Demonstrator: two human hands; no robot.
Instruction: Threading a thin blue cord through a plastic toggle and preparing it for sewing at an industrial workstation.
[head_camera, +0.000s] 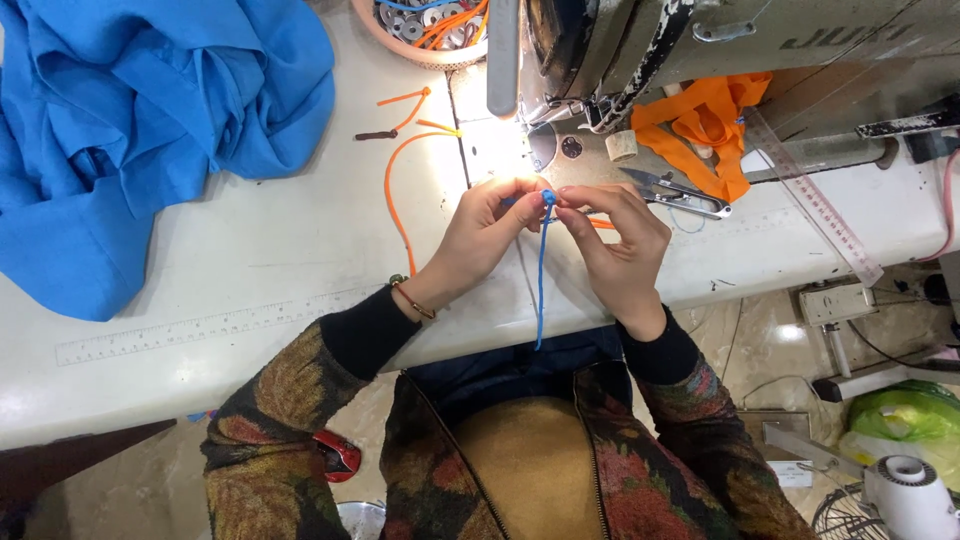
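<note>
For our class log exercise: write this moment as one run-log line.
left hand: pinches thin blue cord | right hand: pinches same cord | cord hangs over white table edge

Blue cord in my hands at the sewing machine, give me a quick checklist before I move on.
1. Blue cord pinched by both the left hand and the right hand: ok.
2. Cord's tail hangs free over the table edge: ok.
3. Knot at the cord's top finished: cannot tell.
4. Snips close by the right hand: ok.
5. Hands away from the needle: ok.
6. Orange cord apart from the blue one: ok.
</note>
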